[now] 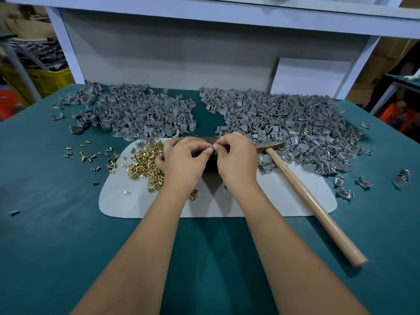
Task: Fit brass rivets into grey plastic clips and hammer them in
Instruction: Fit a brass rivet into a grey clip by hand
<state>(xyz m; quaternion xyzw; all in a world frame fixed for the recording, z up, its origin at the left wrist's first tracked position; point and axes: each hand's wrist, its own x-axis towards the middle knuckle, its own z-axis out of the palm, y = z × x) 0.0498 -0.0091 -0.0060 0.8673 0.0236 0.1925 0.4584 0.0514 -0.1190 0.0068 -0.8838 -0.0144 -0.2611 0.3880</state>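
My left hand (184,159) and my right hand (235,156) meet over the middle of the white mat (261,201), above a dark metal block (210,164). Their fingertips pinch a small grey clip (213,147) between them; it is mostly hidden, and I cannot tell if a rivet is in it. Brass rivets (145,160) lie heaped on the mat just left of my left hand. A wooden-handled hammer (311,203) lies on the mat to the right, its head near my right hand.
A pile of grey clips (136,112) lies at the back left of the green table (56,212). A larger pile of clips with brass showing (291,126) spreads at the back right. Loose rivets (88,155) scatter at left, stray clips (401,177) at right. A white shelf frame (204,53) stands behind.
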